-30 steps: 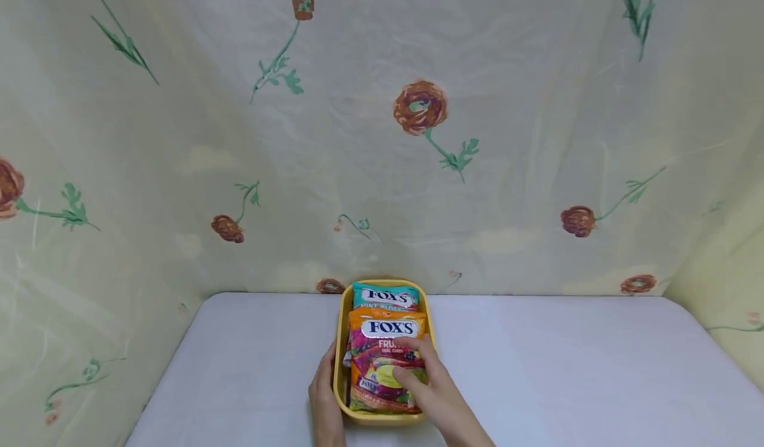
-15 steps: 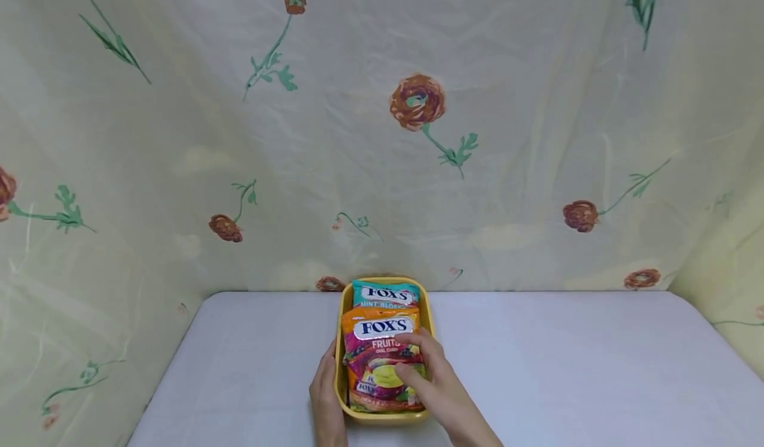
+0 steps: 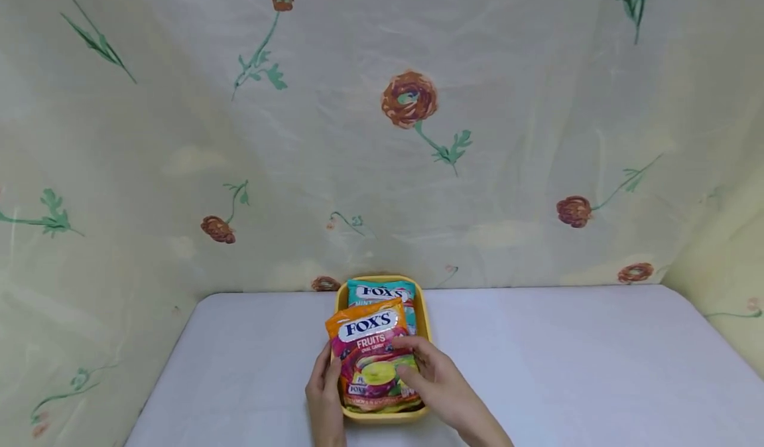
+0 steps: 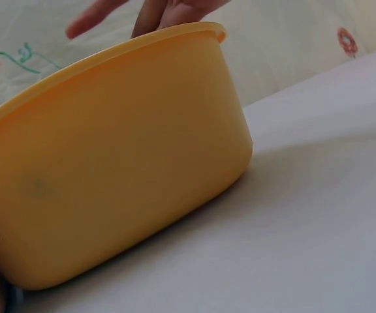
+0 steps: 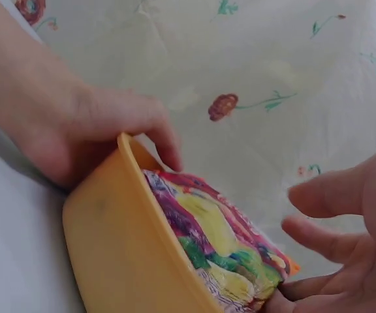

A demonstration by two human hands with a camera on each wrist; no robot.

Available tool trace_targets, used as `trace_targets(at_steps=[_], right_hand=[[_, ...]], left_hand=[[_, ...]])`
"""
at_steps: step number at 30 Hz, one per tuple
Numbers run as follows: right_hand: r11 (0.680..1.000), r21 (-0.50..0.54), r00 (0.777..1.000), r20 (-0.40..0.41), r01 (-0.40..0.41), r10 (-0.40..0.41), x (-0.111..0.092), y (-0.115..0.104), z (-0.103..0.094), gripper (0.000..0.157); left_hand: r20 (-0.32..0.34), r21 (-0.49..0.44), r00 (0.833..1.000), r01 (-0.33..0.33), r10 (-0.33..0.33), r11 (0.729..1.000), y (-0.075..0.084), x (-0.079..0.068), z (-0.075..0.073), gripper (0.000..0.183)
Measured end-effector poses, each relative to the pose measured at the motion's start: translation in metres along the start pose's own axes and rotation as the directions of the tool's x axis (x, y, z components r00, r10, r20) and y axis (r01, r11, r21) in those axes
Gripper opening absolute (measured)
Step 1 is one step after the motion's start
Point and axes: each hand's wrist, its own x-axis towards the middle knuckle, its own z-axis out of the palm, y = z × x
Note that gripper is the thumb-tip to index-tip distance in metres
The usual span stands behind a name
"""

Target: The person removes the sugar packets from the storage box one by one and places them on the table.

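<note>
A yellow plastic tub stands on the white table. In it lie a teal FOX'S candy packet at the back and an orange and purple FOX'S Fruits candy packet in front. The front packet is tilted, its top left corner reaching over the left rim. My left hand holds the tub's left wall; the right wrist view shows its thumb over the rim. My right hand is at the front packet's right side. Its lower fingers touch the packet's edge, while thumb and index finger stay apart from it.
The white table extends to both sides of the tub. Behind it and at the sides hangs a pale curtain printed with flowers.
The Fruits packet has shifted left and turned, its upper left corner rising over the tub's rim. My right hand stays on its right side. The head view has shifted slightly.
</note>
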Motion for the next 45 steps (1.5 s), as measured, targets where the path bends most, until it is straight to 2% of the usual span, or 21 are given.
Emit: trace_targets(at_steps=[6, 11, 14, 22, 27, 29, 34, 40, 45], right_hand=[[0.991, -0.096, 0.993, 0.069, 0.098, -0.092, 0.0, 0.005, -0.003, 0.038], [0.944, -0.234, 0.968, 0.149, 0.231, -0.2, -0.004, 0.011, -0.007, 0.044], [0.918, -0.282, 0.954, 0.189, 0.28, -0.233, -0.004, 0.015, -0.009, 0.046], [0.921, -0.273, 0.954, 0.197, 0.276, -0.227, 0.001, 0.022, -0.009, 0.044], [0.87, -0.363, 0.94, 0.197, 0.335, -0.279, 0.003, 0.026, -0.007, 0.044], [0.865, -0.359, 0.935, 0.176, 0.352, -0.308, 0.004, 0.027, -0.007, 0.043], [0.906, -0.256, 0.942, 0.074, 0.336, -0.328, 0.01, 0.028, -0.007, 0.038], [0.956, -0.131, 0.964, 0.004, 0.263, -0.265, 0.015, 0.03, -0.007, 0.035], [0.978, -0.046, 0.975, -0.08, 0.204, -0.208, 0.016, 0.031, -0.009, 0.033]], left_hand=[[0.004, -0.043, 1.0, -0.02, 0.02, 0.999, -0.001, -0.001, -0.001, 0.055], [0.013, -0.066, 0.999, -0.032, 0.033, 0.997, -0.003, -0.003, -0.003, 0.057], [0.024, -0.062, 0.999, -0.026, 0.028, 0.998, -0.003, -0.004, -0.003, 0.059], [0.03, -0.02, 1.0, -0.005, 0.006, 1.0, -0.002, -0.002, -0.003, 0.059], [0.034, 0.006, 0.999, 0.005, -0.006, 1.0, -0.002, -0.003, -0.003, 0.058], [0.037, 0.017, 0.999, 0.009, -0.01, 1.0, -0.001, -0.003, -0.002, 0.059], [0.044, 0.053, 0.999, 0.016, -0.018, 0.998, 0.0, -0.002, -0.001, 0.062], [0.035, 0.074, 0.999, 0.0, -0.002, 0.997, 0.001, -0.001, -0.001, 0.059], [0.037, 0.058, 0.999, 0.001, -0.003, 0.998, 0.0, -0.002, -0.002, 0.056]])
